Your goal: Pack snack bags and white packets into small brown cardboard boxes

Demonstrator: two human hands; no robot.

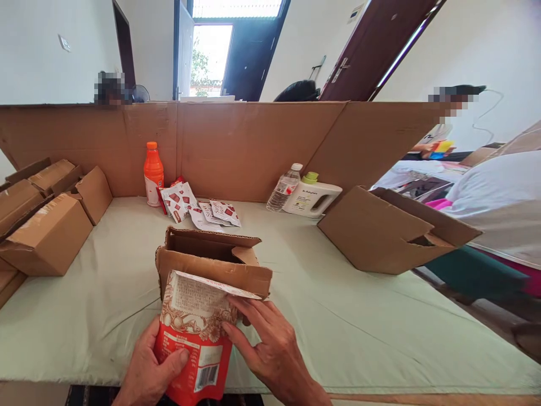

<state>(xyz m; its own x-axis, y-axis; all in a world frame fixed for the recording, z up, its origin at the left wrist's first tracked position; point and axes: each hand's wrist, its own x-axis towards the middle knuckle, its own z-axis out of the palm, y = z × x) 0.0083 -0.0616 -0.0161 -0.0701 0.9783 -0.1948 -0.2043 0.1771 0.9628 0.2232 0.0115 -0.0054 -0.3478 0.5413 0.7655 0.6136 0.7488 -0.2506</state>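
A red and cream pouch (195, 332) with a barcode near its lower end is held in front of me, its top edge folded over. Around its lower left side my left hand (154, 363) is closed, thumb across the printed face. My right hand (270, 344) pinches the pouch at its upper right, thumb in front and fingers at the folded flap. Just behind the pouch stands an open cardboard box (213, 268), partly covered by it; the box's bottom is hidden from view. Several white and red sachets (180, 200) lie beyond the box.
An orange bottle (153, 175) stands at the back left. A clear water bottle (285, 189) and a white jug (310, 197) lean at the back. Cardboard boxes (51, 237) are piled left; an open carton (380, 231) sits right. A cardboard wall (253, 149) borders the table.
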